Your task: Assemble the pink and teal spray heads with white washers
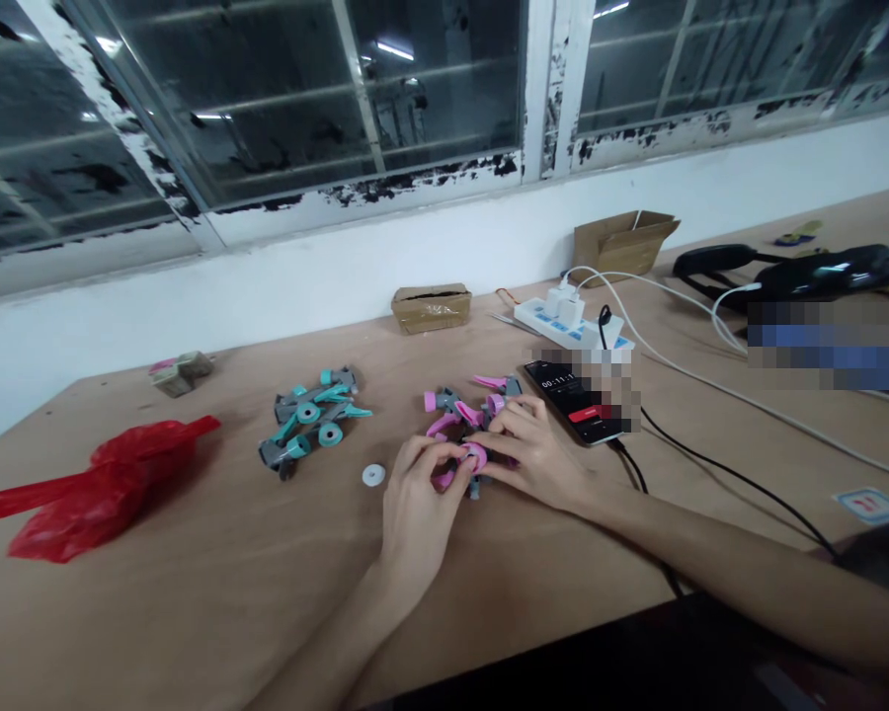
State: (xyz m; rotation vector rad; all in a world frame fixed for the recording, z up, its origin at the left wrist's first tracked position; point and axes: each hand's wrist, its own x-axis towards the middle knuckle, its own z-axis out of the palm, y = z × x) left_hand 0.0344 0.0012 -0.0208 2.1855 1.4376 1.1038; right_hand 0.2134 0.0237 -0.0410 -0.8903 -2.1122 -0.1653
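Observation:
Both hands meet at a pink-and-grey trigger sprayer head [474, 456] held just over the table. My left hand [424, 494] pinches its round pink collar between thumb and fingers. From the other side, my right hand [529, 449] has its fingers closed around the same piece, and they hide much of its body. Behind the hands lie several more pink-and-grey sprayer heads [444, 403], partly covered by my fingers. A loose pile of teal-and-grey sprayer heads [309, 415] sits to the left. Between that pile and my left hand lies a small white disc [373, 475] with a centre mark.
A phone [574, 400] with a running timer lies right of my right hand, its black cable trailing forward. Behind it are a white power strip [548, 321] and cardboard boxes [431, 310]. A red plastic bag [111, 484] lies at left, near small bundles [182, 373].

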